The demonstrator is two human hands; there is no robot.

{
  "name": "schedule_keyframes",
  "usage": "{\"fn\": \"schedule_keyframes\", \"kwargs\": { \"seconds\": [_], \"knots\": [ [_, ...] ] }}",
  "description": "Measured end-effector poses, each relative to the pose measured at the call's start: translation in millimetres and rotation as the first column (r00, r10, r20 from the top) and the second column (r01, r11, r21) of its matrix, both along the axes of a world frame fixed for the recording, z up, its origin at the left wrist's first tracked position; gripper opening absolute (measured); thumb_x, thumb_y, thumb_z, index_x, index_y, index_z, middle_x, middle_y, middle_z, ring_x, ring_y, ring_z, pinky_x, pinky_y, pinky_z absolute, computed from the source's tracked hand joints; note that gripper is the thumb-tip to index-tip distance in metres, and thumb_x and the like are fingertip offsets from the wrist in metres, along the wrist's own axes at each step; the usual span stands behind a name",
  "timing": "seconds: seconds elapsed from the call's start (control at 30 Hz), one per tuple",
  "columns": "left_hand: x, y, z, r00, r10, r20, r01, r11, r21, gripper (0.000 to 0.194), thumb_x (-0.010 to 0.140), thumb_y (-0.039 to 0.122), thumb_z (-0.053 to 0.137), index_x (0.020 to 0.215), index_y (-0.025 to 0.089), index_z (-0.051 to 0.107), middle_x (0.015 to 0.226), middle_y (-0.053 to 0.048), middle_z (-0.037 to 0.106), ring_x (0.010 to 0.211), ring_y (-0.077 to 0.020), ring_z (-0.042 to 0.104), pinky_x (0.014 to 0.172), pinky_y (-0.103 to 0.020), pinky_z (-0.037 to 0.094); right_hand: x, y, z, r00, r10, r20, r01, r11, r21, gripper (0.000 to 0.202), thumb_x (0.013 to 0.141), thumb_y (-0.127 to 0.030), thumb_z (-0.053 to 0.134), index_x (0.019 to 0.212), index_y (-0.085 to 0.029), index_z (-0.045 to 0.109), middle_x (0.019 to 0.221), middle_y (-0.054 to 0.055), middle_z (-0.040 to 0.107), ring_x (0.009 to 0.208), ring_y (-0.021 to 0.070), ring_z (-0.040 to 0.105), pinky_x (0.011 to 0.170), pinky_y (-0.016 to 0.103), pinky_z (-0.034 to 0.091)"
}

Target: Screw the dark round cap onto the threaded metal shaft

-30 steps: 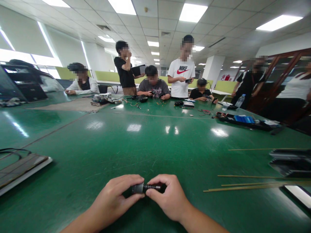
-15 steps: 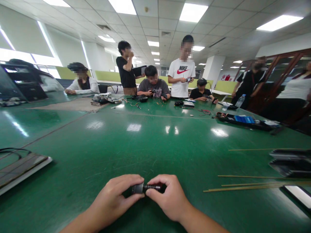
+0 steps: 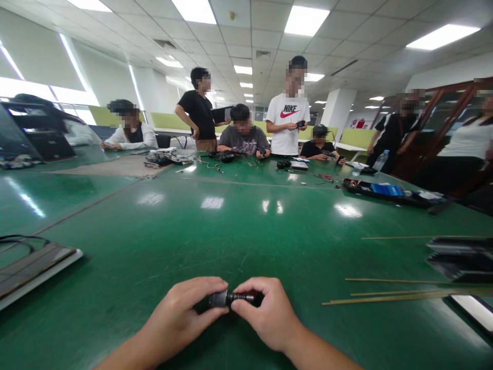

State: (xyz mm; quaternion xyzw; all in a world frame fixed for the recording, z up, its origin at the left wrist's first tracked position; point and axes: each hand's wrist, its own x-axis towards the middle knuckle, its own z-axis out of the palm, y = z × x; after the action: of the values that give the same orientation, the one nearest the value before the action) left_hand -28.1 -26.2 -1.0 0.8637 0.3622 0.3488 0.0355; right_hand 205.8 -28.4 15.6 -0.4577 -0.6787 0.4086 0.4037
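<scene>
Low in the middle of the head view, a small black cylindrical part [image 3: 219,299] with a ribbed shaft [image 3: 242,297] lies sideways between my hands, close above the green table [image 3: 231,236]. My left hand [image 3: 188,311] grips the wide end between thumb and fingers. Around the shaft end, my right hand [image 3: 267,311] is closed, with thumb and forefinger pinched beside the wide part. My right fingers partly hide the far end of the shaft.
Thin sticks [image 3: 385,295], black objects [image 3: 462,257] and a white-screened device [image 3: 473,313] lie at the right. A flat panel [image 3: 34,270] with cables is at the left. Across the table, several people stand or sit near a black tray [image 3: 389,191] and loose parts.
My hands and the black part look unmoved. Across the table, the standing person in black has lowered a hand from the face to the waist.
</scene>
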Motion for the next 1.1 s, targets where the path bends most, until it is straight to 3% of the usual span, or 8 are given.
{"fn": "schedule_keyframes", "kwargs": {
  "seconds": [1.1],
  "knots": [
    [-1.4,1.6,-2.0,0.999,-0.018,0.032,0.018,1.000,0.005,0.039,0.085,0.026,0.076,0.122,0.027,0.062,0.111,-0.002,0.074,0.102,-0.0172,0.072,0.092,-0.027,0.060,0.0,-1.5,-2.1,0.999,-0.012,0.036,0.011,0.999,0.033,0.009,0.078,-0.024,0.074,0.083,-0.019,0.079,0.072,0.002,0.073,0.066,0.0165,0.063,0.062,0.025,0.044]
  ]
}}
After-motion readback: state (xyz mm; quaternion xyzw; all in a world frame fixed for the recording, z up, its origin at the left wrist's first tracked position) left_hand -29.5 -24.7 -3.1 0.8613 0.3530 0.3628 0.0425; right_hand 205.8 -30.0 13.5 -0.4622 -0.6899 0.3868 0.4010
